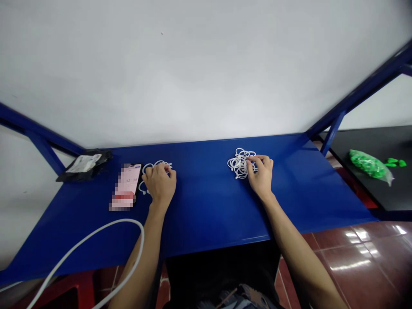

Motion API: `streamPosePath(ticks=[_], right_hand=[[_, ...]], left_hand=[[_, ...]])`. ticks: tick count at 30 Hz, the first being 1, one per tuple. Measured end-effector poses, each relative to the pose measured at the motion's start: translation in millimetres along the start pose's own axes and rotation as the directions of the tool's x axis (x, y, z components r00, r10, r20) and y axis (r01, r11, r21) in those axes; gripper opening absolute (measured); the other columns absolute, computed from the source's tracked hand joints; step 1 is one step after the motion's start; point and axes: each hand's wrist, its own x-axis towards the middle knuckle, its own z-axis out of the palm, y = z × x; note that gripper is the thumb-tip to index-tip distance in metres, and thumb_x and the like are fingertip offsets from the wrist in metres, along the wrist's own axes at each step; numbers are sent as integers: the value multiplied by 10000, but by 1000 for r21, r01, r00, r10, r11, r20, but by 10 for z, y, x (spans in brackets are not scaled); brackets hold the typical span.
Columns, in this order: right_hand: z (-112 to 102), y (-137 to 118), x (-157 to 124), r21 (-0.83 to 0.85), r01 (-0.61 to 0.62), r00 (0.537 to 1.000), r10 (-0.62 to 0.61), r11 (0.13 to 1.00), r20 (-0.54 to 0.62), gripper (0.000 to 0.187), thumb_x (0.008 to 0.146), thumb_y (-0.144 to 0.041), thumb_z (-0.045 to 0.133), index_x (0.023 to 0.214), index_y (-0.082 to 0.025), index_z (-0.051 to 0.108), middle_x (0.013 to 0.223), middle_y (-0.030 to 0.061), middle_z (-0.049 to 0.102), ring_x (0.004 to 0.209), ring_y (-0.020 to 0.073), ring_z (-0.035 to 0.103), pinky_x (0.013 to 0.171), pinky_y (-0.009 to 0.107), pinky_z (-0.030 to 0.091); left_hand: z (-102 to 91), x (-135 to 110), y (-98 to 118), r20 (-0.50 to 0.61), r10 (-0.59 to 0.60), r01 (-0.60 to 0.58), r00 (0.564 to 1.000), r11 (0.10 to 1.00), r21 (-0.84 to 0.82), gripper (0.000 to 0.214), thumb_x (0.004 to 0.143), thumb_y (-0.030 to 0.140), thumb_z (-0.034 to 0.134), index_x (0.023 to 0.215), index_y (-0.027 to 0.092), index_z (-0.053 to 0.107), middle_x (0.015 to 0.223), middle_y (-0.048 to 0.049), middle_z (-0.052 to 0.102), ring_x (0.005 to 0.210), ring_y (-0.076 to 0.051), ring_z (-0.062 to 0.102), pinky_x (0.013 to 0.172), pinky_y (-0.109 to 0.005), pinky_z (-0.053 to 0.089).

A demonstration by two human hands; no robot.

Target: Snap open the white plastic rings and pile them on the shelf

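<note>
A tangled pile of thin white plastic rings [238, 163] with small knobbed ends lies right of centre on the blue table [206, 197]. My right hand [261, 174] is at the pile's right edge, thumb and forefinger pinched on a white ring. On the left, my left hand [160, 182] is bent over a looser group of the same white rings [147, 166], some showing past its fingers. Its fingers are curled, and their tips are mostly hidden, so what they grip does not show.
A phone [127, 186] with a lit, blurred screen lies left of my left hand. Behind it is a black plastic package [85, 165] with a white label. A white cable [96, 227] loops over the left forearm. Far right, a bag of green pieces [370, 165] sits on a black table [399, 184].
</note>
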Motion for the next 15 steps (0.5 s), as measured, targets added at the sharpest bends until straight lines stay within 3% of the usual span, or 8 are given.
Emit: streamPosePath(ticks=[6, 15], right_hand=[[41, -122, -70, 52, 84, 996, -85, 995, 20, 135, 938, -217, 595, 1022, -241, 698, 996, 89, 621, 972, 260, 560, 881, 477, 483], [90, -245, -178, 154, 220, 963, -240, 963, 125, 165, 927, -175, 605, 1051, -261, 673, 971, 63, 680, 921, 252, 606, 831, 456, 494]], left_hand=[[31, -66, 79, -72, 51, -59, 996, 991, -123, 120, 893, 212, 496, 960, 188, 592, 848, -108, 685, 961, -335, 558, 874, -467, 345], [128, -304, 370, -94, 365, -376, 926, 890, -259, 103, 862, 146, 578, 932, 220, 597, 796, -47, 710, 835, -269, 589, 809, -421, 367]])
